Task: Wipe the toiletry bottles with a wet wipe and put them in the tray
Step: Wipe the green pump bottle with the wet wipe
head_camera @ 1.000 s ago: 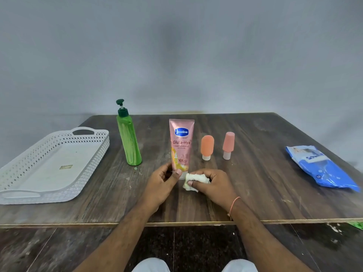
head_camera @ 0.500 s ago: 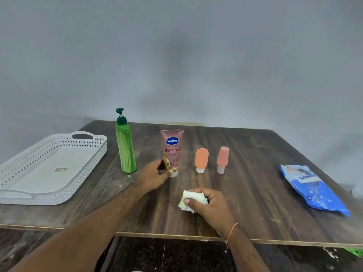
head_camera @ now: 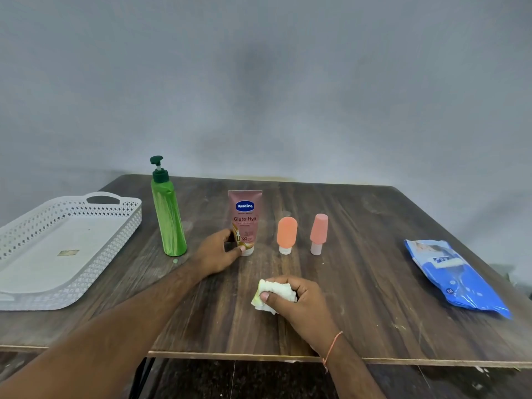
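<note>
Vaseline tube [head_camera: 245, 220] is now being gripped low by the left hand [head_camera: 216, 254], which is reaching out, while the right hand [head_camera: 299, 300] is clutching the wet wipe [head_camera: 276, 292] nearer the table's [head_camera: 374, 298] edge; wiping is about to start.

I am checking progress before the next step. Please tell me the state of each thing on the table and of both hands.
Left hand: grips the Vaseline tube low down.
Vaseline tube: upright, cap down.
Right hand: holds the wipe.
Wipe: crumpled.
Green pump bottle: upright.
Two orange bottles: upright, untouched.
Tray: holds no bottles.
Wipes pack: lying flat.
</note>
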